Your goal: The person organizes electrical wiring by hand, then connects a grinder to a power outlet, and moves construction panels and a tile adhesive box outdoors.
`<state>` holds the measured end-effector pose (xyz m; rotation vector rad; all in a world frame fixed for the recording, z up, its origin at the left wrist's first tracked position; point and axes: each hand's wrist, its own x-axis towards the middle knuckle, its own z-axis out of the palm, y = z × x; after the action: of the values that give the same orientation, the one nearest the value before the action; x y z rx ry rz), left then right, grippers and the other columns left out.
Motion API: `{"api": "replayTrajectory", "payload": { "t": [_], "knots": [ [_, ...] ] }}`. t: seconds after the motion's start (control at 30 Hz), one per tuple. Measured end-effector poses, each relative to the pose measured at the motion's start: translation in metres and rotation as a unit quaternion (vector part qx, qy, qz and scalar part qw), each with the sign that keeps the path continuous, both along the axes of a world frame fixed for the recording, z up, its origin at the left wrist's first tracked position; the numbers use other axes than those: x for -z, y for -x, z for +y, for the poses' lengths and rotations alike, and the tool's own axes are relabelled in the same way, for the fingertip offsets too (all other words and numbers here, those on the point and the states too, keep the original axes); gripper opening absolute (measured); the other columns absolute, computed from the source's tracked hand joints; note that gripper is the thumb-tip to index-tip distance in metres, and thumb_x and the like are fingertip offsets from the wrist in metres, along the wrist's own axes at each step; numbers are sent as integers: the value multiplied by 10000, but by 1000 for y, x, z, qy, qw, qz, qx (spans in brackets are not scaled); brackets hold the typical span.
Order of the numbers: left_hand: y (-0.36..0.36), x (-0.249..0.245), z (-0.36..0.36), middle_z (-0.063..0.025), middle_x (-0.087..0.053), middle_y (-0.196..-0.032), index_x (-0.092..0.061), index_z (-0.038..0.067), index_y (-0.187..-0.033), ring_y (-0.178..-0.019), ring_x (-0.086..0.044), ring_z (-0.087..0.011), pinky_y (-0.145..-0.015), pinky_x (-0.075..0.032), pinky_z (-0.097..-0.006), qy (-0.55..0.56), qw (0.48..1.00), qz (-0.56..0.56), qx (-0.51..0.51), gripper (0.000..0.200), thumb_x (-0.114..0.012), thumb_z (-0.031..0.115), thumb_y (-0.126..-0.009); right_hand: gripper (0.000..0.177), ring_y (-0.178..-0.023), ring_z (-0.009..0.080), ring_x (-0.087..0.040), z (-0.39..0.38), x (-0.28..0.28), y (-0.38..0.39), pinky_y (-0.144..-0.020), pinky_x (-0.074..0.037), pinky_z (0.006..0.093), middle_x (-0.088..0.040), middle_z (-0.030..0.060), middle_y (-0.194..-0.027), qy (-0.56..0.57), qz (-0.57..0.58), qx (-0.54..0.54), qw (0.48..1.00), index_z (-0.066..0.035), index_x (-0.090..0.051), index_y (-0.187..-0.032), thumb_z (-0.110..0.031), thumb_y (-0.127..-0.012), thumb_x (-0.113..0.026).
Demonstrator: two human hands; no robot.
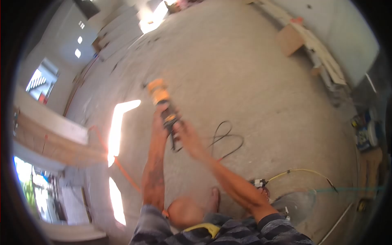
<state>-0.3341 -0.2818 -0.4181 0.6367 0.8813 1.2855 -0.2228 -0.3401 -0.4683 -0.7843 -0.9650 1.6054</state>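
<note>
Working remotely through the head camera, I am watching the left hand (158, 121) and right hand (184, 132) closing in near each other on a yellow-and-black power tool (158, 90), the left gripping its middle, the right seemingly holding its rear, though blur is hiding the exact finger placement. The tool is hanging above the concrete floor (261, 90), beyond a looping black cable (242, 143). I am judging this as a handling step, with any further move calling for a steady two-handed grip and cable slack clear of the bare foot (215, 199)
</note>
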Motion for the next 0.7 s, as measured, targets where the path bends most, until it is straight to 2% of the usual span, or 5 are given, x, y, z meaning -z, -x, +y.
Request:
{"api": "replayTrajectory", "payload": {
  "t": [0.17,0.27,0.47,0.67,0.7],
  "knots": [
    [36,26,-27,-131,-585,-760,-512,4,-910,-649,-602,-263,-586,-534,-357,49,996,-71,6,315,-582,274,-764,241,-619,89,-520,-23,5,22,-570,-432,261,-567,33,-690,-62,-114,65,989,-1,-538,-946,-239,-951,-502],
    [40,42,-35,-133,-589,-751,-517,4,-890,-638,-602,-255,-590,-535,-344,41,996,-72,-16,288,-583,253,-760,205,-670,142,-586,-30,15,24,-609,-465,285,-612,87,-786,-11,-102,13,995,-2,-517,-1031,-184,-937,-529],
    [41,62,-36,-127,-593,-746,-519,-1,-900,-621,-605,-228,-541,-536,-314,49,997,-58,-22,250,-576,203,-766,418,-837,376,-630,-37,40,36,-733,-509,406,-615,185,-1045,-289,-256,239,891,-24,-399,-1246,-185,-904,-579],
    [49,115,-19,-74,-573,-704,-519,58,-910,-605,-604,-204,-517,-536,-319,93,993,-54,51,158,-590,143,-797,420,-814,349,-632,-34,55,3,-726,-501,401,-628,194,-993,-146,-374,104,910,-22,-521,-1168,-333,-891,-581],
    [37,124,-24,-57,-568,-702,-522,75,-910,-576,-592,-185,-512,-520,-316,109,994,15,-28,155,-605,132,-791,450,-807,336,-635,-34,61,-10,-710,-500,397,-637,193,-964,-148,-388,67,907,-19,-536,-1162,-369,-882,-585]
  ]
}}
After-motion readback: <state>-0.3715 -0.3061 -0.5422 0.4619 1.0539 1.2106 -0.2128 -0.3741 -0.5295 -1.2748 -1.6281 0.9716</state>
